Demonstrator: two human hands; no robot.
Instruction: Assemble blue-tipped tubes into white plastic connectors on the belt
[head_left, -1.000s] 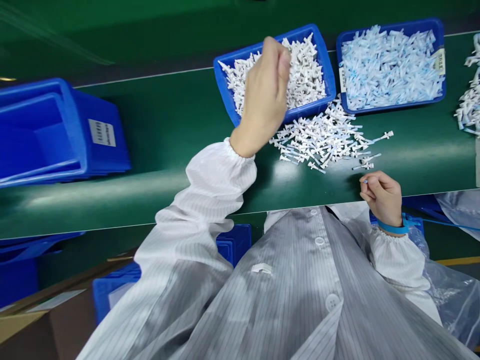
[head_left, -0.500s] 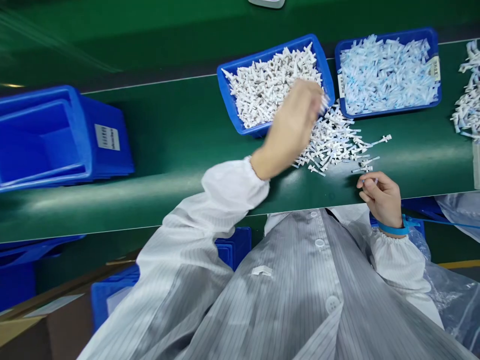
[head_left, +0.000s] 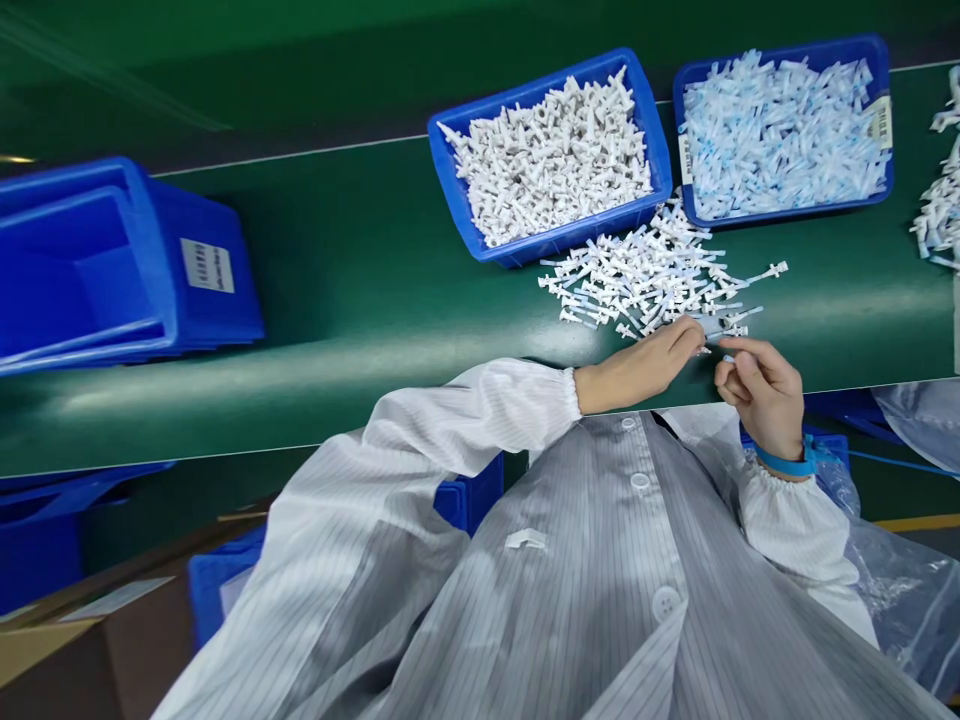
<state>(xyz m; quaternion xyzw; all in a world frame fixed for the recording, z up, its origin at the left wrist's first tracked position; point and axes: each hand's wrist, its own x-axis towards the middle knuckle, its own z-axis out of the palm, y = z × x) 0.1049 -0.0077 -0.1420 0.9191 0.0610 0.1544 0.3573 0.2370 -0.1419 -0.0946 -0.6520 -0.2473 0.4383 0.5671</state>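
Note:
My left hand (head_left: 652,362) is closed over the belt's near side, with a small white plastic fitting (head_left: 705,350) showing at its fingertips. Just to its right, my right hand (head_left: 766,392) pinches a small pale-blue plastic tube (head_left: 728,358) between thumb and forefinger. The fingertips of both hands are close together, and whether the two parts touch cannot be made out. Beyond the hands lies a loose pile of white fittings joined to pale-blue tubes (head_left: 637,275). A blue bin (head_left: 455,205) of white fittings stands behind the pile, beside a second blue bin (head_left: 780,213) of pale-blue tubes.
Stacked blue bins (head_left: 214,235) stand on the green belt (head_left: 337,270) at the left. Another heap of white parts (head_left: 941,215) lies at the far right edge. A blue wristband (head_left: 787,464) with a cord circles my right wrist. Clear plastic (head_left: 900,580) hangs at lower right.
My left hand has come back from the bin of white fittings, down and right to beside my right hand, bringing a white fitting. My right hand has stayed nearly in place.

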